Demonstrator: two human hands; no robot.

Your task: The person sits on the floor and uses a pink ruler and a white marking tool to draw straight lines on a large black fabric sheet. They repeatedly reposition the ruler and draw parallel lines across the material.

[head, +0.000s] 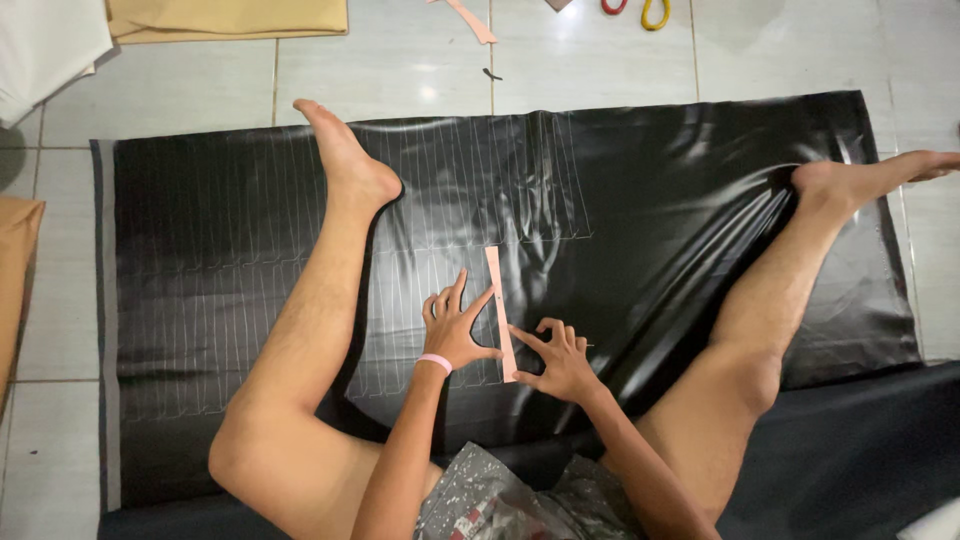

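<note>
A: Where is the pink template strip (499, 310) found relative to the fingers?

B: It is laid flat on the black glossy sheet (660, 190), running away from the person, between the two hands. The left hand (455, 330) is spread open beside it — fingers (482, 300) released, with the fingertips pressed against the strip's left edge. The right hand (562, 358) is set just right of the strip's near end; its fingers are curled, and the index tip is pressed onto the strip. A thin marking tool seems to be pinched there, but it cannot be told for certain.

A: And what can be counted?

B: One strip is held down. One black sheet is spread over the tiled floor (400, 60), and rows of pale traced outlines are seen across its left half. One pink wristband (435, 362) is worn on the left wrist. Two bare legs are stretched over the sheet. Farther off, one more pink cut-out piece (470, 20) and a folded tan cloth (230, 18) are seen — scissor handles, one red (613, 6) and one yellow (655, 14), are lying at the top edge.
</note>
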